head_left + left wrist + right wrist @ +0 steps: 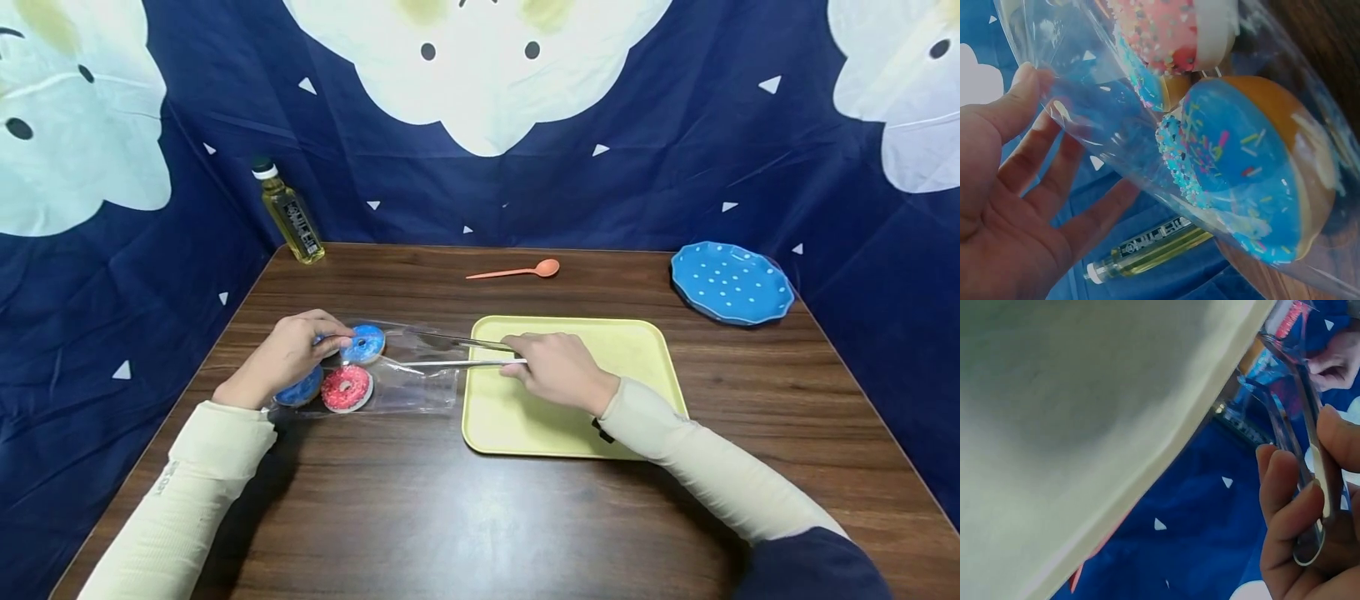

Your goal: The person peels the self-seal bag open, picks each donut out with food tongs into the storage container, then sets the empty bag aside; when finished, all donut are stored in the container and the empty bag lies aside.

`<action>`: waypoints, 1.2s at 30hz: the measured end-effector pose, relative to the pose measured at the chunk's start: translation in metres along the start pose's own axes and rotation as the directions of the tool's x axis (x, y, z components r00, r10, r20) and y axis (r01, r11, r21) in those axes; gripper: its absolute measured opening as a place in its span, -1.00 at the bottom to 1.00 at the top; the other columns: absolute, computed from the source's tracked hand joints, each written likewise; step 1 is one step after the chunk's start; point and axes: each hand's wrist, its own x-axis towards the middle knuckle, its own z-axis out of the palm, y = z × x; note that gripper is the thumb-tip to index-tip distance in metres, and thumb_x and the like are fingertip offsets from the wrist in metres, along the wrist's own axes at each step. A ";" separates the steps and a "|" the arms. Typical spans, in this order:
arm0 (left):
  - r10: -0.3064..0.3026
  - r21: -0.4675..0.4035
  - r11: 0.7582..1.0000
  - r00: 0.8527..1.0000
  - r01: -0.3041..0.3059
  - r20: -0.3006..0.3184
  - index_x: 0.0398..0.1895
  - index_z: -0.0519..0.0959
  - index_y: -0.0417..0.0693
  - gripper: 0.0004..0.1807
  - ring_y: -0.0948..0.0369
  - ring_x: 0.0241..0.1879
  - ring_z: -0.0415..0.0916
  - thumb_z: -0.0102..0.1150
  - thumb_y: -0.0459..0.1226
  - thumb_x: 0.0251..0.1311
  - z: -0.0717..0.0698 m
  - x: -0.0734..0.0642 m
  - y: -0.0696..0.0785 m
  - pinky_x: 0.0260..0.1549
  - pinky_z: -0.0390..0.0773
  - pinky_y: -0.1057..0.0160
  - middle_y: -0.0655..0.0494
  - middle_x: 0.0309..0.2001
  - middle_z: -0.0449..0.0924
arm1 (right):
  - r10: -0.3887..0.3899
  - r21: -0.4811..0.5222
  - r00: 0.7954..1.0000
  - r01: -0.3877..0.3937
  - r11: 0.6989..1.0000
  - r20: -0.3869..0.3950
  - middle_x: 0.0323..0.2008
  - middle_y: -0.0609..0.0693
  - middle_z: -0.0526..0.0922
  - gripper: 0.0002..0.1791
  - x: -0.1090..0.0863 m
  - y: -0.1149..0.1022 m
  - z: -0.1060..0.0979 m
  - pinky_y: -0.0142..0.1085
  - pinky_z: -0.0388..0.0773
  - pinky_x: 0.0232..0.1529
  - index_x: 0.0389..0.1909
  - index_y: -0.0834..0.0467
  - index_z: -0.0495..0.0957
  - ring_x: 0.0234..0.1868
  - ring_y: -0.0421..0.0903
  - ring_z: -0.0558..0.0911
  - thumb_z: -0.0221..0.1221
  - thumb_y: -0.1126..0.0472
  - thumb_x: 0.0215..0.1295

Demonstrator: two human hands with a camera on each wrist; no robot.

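At the left of the table lies a clear plastic bag (pixel 420 398) with doughnuts in it. A pink-iced doughnut (pixel 362 385) and a blue-iced doughnut (pixel 373 348) show plainly in the head view; another blue doughnut (pixel 300 390) is partly covered by the left arm. My left hand (pixel 288 350) pinches the bag's film between thumb and forefinger, its other fingers spread in the left wrist view. My right hand (pixel 558 368) grips metal tongs (pixel 480 363) above the tray. The two arms of the tongs stand apart and reach left into the bag, close to the blue doughnut.
A yellow tray (pixel 517 429) lies under the right hand. Behind it are an orange spoon (pixel 546 267) and, at the back right, a blue dotted plate (pixel 731 283). An oil bottle (pixel 294 217) stands at the back left corner. Patterned blue cloth (pixel 465 200) hangs around the table.
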 end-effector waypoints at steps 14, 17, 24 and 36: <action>-0.017 0.002 1.000 1.000 0.017 -0.001 -0.17 0.75 -0.24 -0.85 -0.02 -0.21 0.64 0.26 -0.33 0.35 0.001 0.000 0.001 -0.17 0.61 -0.10 -0.05 -0.20 0.67 | -0.028 0.050 0.996 0.023 0.998 0.088 -0.35 -0.02 0.67 -0.63 0.030 -0.015 0.014 -0.08 0.61 -0.46 0.01 0.21 0.60 -0.48 -0.08 0.63 0.26 0.00 0.40; -0.014 0.002 1.000 1.000 0.014 -0.003 -0.17 0.75 -0.24 -0.86 -0.01 -0.22 0.64 0.26 -0.35 0.35 0.001 0.000 0.001 -0.18 0.61 -0.09 -0.05 -0.20 0.67 | -0.019 0.058 0.996 0.014 0.998 0.087 -0.44 -0.02 0.61 -0.66 0.035 -0.018 0.017 -0.06 0.60 -0.48 -0.09 0.23 0.59 -0.51 -0.07 0.61 0.26 0.01 0.41; 0.000 0.008 1.000 1.000 0.000 -0.003 -0.18 0.76 -0.24 -0.85 -0.02 -0.22 0.65 0.27 -0.33 0.33 0.003 0.000 0.001 -0.14 0.61 -0.12 -0.06 -0.21 0.68 | -0.013 0.028 0.997 0.011 1.000 0.081 -0.21 0.09 0.74 -0.53 0.044 -0.024 0.025 -0.02 0.65 -0.36 0.12 0.26 0.58 -0.30 0.05 0.73 0.24 -0.03 0.41; 0.037 0.039 0.999 0.999 -0.035 -0.032 -0.22 0.75 -0.25 -0.88 -0.03 -0.23 0.66 0.31 -0.36 0.29 0.007 0.001 -0.002 -0.16 0.62 -0.10 -0.09 -0.24 0.70 | 0.028 0.003 0.996 -0.029 1.000 0.090 -0.11 0.08 0.74 -0.50 0.047 -0.020 0.023 -0.03 0.65 -0.35 0.16 0.19 0.59 -0.27 0.05 0.73 0.24 -0.08 0.39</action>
